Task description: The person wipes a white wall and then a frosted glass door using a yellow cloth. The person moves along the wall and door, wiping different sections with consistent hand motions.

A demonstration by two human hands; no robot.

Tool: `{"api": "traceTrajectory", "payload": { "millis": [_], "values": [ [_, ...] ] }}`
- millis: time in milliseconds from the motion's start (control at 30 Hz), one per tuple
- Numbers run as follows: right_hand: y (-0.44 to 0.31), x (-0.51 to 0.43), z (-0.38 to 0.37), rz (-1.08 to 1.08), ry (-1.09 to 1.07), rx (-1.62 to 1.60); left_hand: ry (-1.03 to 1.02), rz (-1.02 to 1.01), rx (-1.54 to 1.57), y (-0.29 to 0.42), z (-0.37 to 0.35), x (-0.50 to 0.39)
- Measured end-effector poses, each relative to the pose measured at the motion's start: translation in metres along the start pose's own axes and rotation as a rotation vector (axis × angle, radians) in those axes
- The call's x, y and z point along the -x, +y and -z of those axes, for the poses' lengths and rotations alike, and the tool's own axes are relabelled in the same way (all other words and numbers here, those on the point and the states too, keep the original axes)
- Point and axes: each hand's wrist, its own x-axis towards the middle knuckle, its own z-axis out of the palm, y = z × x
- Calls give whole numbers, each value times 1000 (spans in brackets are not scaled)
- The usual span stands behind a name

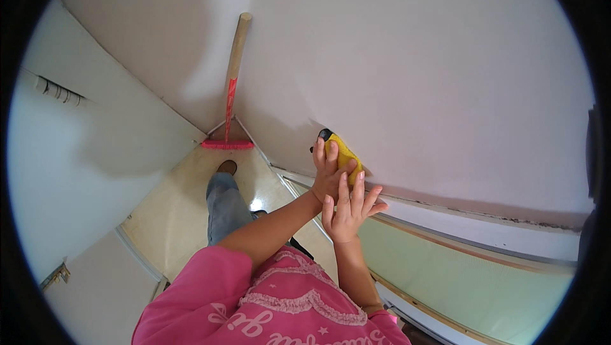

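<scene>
A yellow object with a black end [344, 153] is against the pale wall [429, 92]; what exactly it is, I cannot tell. My left hand [329, 171] lies over it, fingers spread along its face, holding it to the wall. Just below and to the right, my right hand [351, 216] has its fingers apart and grips nothing. Its fingertips come close to the lower end of the yellow object, and whether they touch it is unclear. Part of the object is hidden under my left hand.
A broom with a red head [227, 145] and wooden handle [239, 44] leans in the corner. To the left is a white door panel [95, 130]. A ledge [477, 223] runs below the wall, above a pale green panel [458, 268]. My shoe [227, 167] is on the beige floor [181, 211].
</scene>
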Motion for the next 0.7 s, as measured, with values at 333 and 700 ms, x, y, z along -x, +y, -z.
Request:
{"api": "traceTrajectory", "payload": {
  "millis": [333,700],
  "values": [
    [-18,0,-35,87,-31,-41,-9,397,167,-37,4,23],
    [-38,-56,-43,20,103,-167,75,477,160,-61,7,-47]
  ]
}}
